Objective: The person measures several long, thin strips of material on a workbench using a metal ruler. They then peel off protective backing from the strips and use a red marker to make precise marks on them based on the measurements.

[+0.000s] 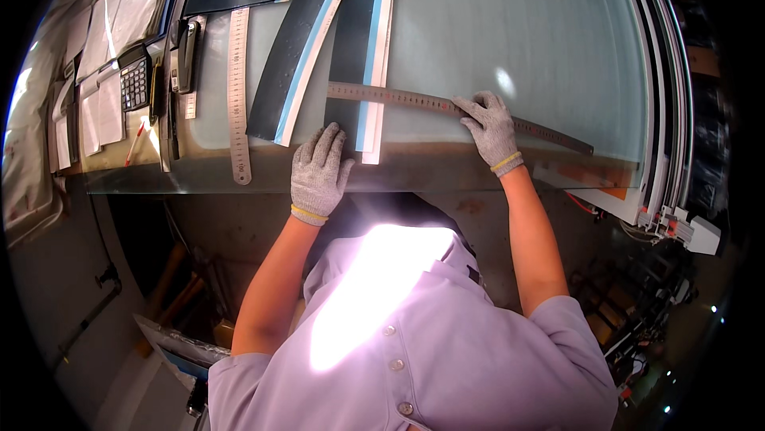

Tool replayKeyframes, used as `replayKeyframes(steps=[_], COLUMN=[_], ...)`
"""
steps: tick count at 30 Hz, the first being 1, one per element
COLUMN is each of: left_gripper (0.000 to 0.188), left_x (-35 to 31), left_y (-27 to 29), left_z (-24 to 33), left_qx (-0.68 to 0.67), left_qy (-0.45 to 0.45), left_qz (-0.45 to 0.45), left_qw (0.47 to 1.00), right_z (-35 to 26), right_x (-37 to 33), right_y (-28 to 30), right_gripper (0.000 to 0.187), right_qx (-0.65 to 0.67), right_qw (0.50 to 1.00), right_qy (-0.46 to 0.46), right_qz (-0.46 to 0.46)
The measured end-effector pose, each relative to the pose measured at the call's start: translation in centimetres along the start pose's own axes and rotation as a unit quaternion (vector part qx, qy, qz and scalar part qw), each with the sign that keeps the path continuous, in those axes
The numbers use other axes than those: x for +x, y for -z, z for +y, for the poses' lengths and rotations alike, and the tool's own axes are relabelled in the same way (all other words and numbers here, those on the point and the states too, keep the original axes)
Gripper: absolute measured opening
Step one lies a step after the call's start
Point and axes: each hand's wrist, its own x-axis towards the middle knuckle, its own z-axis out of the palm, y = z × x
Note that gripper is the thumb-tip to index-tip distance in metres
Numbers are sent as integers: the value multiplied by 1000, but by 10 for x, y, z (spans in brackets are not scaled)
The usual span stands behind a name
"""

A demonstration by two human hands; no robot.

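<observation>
Lilac shirt (pixel 414 335), knit-gloved right hand (pixel 492 130) on steel ruler (pixel 414 99)

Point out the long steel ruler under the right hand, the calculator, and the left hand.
long steel ruler (pixel 398 97), head view, bare middle stretch.
calculator (pixel 134 83), head view, keypad.
left hand (pixel 319 172), head view, back of glove.

Gloved left hand (pixel 319 174) flat on dark strip (pixel 348 56), right hand (pixel 492 130) on long steel ruler (pixel 414 99).
</observation>
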Motion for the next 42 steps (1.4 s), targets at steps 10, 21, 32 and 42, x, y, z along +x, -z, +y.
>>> replayKeyframes(steps=[10, 21, 32, 42], left_gripper=[49, 49, 84, 41], left_x=[0, 0, 58, 73], left_y=[0, 0, 27, -11], left_z=[0, 0, -10, -11], left_qx=[-2, -2, -29, -7], left_qy=[4, 9, 139, 158], left_qz=[-9, -11, -156, 83], left_qw=[1000, 1000, 977, 984], right_z=[-5, -5, 5, 16], right_x=[2, 2, -24, -64], right_y=[3, 3, 15, 28], right_gripper=[46, 46, 45, 42], right_qx=[-8, -4, 46, 30], right_qw=[1000, 1000, 996, 995], right_qy=[-12, -8, -50, -80], right_qz=[-6, -1, 50, 48])
